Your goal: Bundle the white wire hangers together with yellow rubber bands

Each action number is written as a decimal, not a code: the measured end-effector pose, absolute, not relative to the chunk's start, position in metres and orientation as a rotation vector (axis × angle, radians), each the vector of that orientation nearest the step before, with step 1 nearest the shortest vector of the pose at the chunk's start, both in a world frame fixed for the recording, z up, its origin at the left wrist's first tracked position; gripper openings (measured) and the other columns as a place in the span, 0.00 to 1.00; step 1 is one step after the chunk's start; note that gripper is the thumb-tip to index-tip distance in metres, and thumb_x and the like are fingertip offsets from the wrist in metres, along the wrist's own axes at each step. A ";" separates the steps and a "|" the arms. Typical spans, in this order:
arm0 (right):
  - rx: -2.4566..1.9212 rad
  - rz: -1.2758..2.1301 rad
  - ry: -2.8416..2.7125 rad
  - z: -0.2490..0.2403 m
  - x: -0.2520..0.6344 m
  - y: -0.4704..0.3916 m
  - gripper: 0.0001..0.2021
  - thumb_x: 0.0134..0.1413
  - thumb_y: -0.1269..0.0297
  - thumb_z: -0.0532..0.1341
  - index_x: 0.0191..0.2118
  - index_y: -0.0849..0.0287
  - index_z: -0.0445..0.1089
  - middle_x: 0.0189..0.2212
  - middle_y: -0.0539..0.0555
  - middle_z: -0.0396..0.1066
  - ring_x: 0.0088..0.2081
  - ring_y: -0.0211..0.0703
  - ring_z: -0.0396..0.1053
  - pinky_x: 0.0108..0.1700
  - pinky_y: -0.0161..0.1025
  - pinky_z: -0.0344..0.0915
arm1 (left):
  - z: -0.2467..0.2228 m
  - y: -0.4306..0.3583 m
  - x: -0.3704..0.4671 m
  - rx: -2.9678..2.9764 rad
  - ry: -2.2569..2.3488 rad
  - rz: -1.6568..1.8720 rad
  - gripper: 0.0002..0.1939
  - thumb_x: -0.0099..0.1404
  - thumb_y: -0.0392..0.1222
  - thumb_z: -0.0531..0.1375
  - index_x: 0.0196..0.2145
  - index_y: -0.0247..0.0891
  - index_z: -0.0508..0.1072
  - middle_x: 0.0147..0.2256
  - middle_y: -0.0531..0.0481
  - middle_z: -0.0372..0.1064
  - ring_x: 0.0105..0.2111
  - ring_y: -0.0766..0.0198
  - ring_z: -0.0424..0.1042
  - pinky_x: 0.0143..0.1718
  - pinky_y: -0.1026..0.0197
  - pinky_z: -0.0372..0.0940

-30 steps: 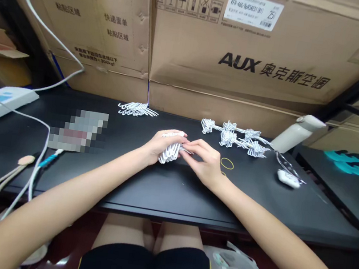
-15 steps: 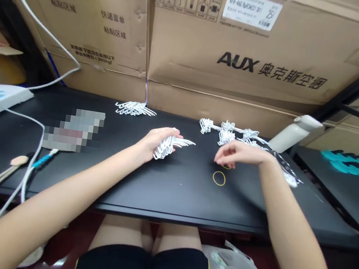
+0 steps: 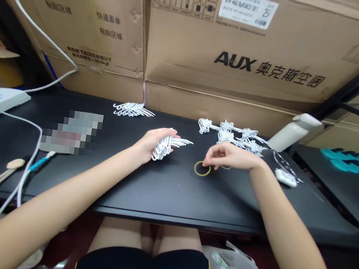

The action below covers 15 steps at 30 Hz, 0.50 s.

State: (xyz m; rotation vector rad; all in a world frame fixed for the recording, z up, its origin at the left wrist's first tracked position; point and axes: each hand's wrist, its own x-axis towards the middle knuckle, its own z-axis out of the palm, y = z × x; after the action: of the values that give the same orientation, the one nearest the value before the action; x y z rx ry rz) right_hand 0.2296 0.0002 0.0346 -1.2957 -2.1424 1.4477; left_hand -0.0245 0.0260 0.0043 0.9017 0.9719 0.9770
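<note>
Since the previous frame, the right hand (image 3: pixel 228 155) has shifted left across the bench (image 3: pixel 169 200), bringing a yellow band (image 3: pixel 201 175) with it. I see thumb and fingertips pinched on the band's far rim, so the loop sits on the near-edge side of that grip. On my feed the left hand (image 3: pixel 151 141) is wrapped around a bundle of white hooks (image 3: pixel 163 149), straight ends jutting right, toward the band. Both are mid-bench; I cannot tell whether the band touches the surface. A second yellow band (image 3: pixel 226 167) shows beneath the right hand.
</note>
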 end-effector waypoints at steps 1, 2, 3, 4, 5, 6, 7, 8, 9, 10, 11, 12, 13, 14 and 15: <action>-1.249 1.459 -2.024 0.033 0.225 0.001 0.10 0.44 0.59 0.65 0.29 0.62 0.73 0.30 0.55 0.76 0.32 0.39 0.72 0.33 0.34 0.68 | 0.005 0.026 -0.024 0.898 0.974 0.982 0.15 0.50 0.42 0.68 0.35 0.33 0.74 0.38 0.43 0.76 0.27 0.64 0.75 0.24 0.65 0.70; -1.209 1.468 -1.900 0.030 0.219 0.001 0.10 0.43 0.60 0.66 0.29 0.62 0.72 0.29 0.54 0.76 0.32 0.40 0.73 0.33 0.34 0.69 | 0.006 0.026 -0.024 0.895 0.976 0.986 0.15 0.50 0.42 0.68 0.35 0.33 0.74 0.38 0.43 0.76 0.27 0.64 0.75 0.24 0.65 0.70; -1.175 1.478 -1.779 0.026 0.214 0.002 0.10 0.42 0.61 0.67 0.29 0.62 0.71 0.27 0.53 0.75 0.32 0.39 0.73 0.32 0.33 0.69 | 0.006 0.026 -0.024 0.894 0.977 0.988 0.15 0.50 0.42 0.68 0.35 0.33 0.74 0.38 0.43 0.76 0.27 0.64 0.75 0.24 0.65 0.70; -1.140 1.487 -1.645 0.021 0.208 0.003 0.10 0.40 0.63 0.68 0.28 0.61 0.70 0.27 0.52 0.74 0.31 0.38 0.73 0.31 0.32 0.69 | 0.007 0.026 -0.024 0.894 0.977 0.990 0.14 0.50 0.42 0.68 0.35 0.33 0.74 0.38 0.43 0.76 0.27 0.64 0.75 0.24 0.65 0.70; -1.110 1.499 -1.516 0.016 0.203 0.005 0.10 0.40 0.64 0.68 0.29 0.61 0.69 0.27 0.51 0.74 0.31 0.38 0.73 0.31 0.31 0.69 | 0.007 0.025 -0.024 0.895 0.975 0.993 0.14 0.50 0.42 0.68 0.35 0.33 0.74 0.38 0.43 0.76 0.27 0.64 0.75 0.24 0.65 0.70; -1.088 1.515 -1.394 0.012 0.199 0.006 0.09 0.41 0.65 0.68 0.29 0.60 0.68 0.27 0.50 0.74 0.32 0.37 0.73 0.30 0.30 0.68 | 0.007 0.025 -0.024 0.898 0.973 0.996 0.14 0.50 0.42 0.68 0.35 0.33 0.74 0.38 0.43 0.76 0.26 0.64 0.75 0.24 0.65 0.70; -1.070 1.529 -1.278 0.008 0.196 0.008 0.09 0.42 0.66 0.67 0.30 0.59 0.68 0.27 0.50 0.73 0.32 0.36 0.73 0.30 0.29 0.68 | 0.007 0.025 -0.024 0.901 0.970 0.999 0.14 0.50 0.42 0.68 0.35 0.33 0.75 0.38 0.43 0.76 0.26 0.64 0.75 0.23 0.65 0.69; -1.058 1.540 -1.182 0.005 0.195 0.010 0.08 0.43 0.66 0.66 0.31 0.59 0.67 0.28 0.49 0.73 0.32 0.36 0.73 0.30 0.29 0.68 | 0.007 0.025 -0.024 0.904 0.967 1.001 0.15 0.50 0.42 0.68 0.35 0.33 0.75 0.38 0.42 0.76 0.26 0.64 0.75 0.23 0.66 0.69; -1.049 1.543 -1.109 0.002 0.194 0.011 0.07 0.45 0.67 0.65 0.31 0.58 0.67 0.28 0.49 0.73 0.33 0.35 0.74 0.30 0.29 0.69 | 0.007 0.025 -0.024 0.906 0.965 1.003 0.15 0.50 0.43 0.68 0.35 0.33 0.75 0.38 0.42 0.76 0.26 0.64 0.75 0.23 0.66 0.69; -1.037 1.534 -1.062 0.001 0.195 0.013 0.06 0.46 0.67 0.64 0.31 0.58 0.67 0.29 0.50 0.74 0.33 0.36 0.74 0.30 0.29 0.69 | 0.006 0.025 -0.024 0.906 0.962 1.005 0.16 0.50 0.43 0.68 0.36 0.33 0.75 0.38 0.42 0.75 0.26 0.64 0.75 0.23 0.66 0.69; -1.021 1.519 -1.042 0.000 0.196 0.015 0.05 0.47 0.67 0.63 0.32 0.58 0.67 0.31 0.51 0.75 0.34 0.36 0.74 0.30 0.30 0.70 | 0.006 0.025 -0.024 0.903 0.959 1.006 0.16 0.50 0.43 0.68 0.36 0.33 0.75 0.38 0.43 0.75 0.26 0.64 0.75 0.23 0.66 0.69; -0.996 1.504 -1.045 0.001 0.197 0.015 0.04 0.48 0.67 0.62 0.33 0.57 0.67 0.34 0.52 0.75 0.34 0.36 0.74 0.31 0.31 0.71 | 0.006 0.026 -0.024 0.897 0.956 1.005 0.16 0.49 0.44 0.68 0.35 0.33 0.75 0.38 0.43 0.75 0.26 0.64 0.74 0.23 0.66 0.69; -0.963 1.486 -1.063 0.002 0.198 0.016 0.05 0.49 0.67 0.61 0.34 0.57 0.68 0.37 0.52 0.75 0.35 0.36 0.74 0.30 0.31 0.71 | 0.006 0.026 -0.024 0.888 0.951 1.004 0.17 0.49 0.44 0.69 0.35 0.34 0.75 0.39 0.43 0.75 0.27 0.65 0.74 0.23 0.66 0.69; -0.926 1.466 -1.086 0.003 0.199 0.015 0.06 0.49 0.67 0.61 0.36 0.57 0.68 0.41 0.52 0.75 0.34 0.35 0.74 0.30 0.31 0.71 | 0.006 0.026 -0.024 0.878 0.947 1.000 0.17 0.49 0.44 0.69 0.35 0.34 0.75 0.39 0.43 0.75 0.27 0.65 0.74 0.23 0.66 0.69; -0.892 1.442 -1.116 0.005 0.198 0.013 0.08 0.48 0.67 0.62 0.37 0.56 0.69 0.45 0.52 0.74 0.33 0.34 0.73 0.28 0.30 0.70 | 0.006 0.026 -0.024 0.868 0.942 0.996 0.17 0.49 0.44 0.69 0.35 0.34 0.75 0.39 0.42 0.75 0.27 0.65 0.74 0.24 0.67 0.69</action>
State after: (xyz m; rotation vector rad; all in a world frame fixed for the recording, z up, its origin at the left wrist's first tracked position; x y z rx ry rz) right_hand 0.1983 0.0129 0.0052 -0.8920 -1.1155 1.4419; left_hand -0.0242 0.0259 0.0062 0.8676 0.9421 0.9961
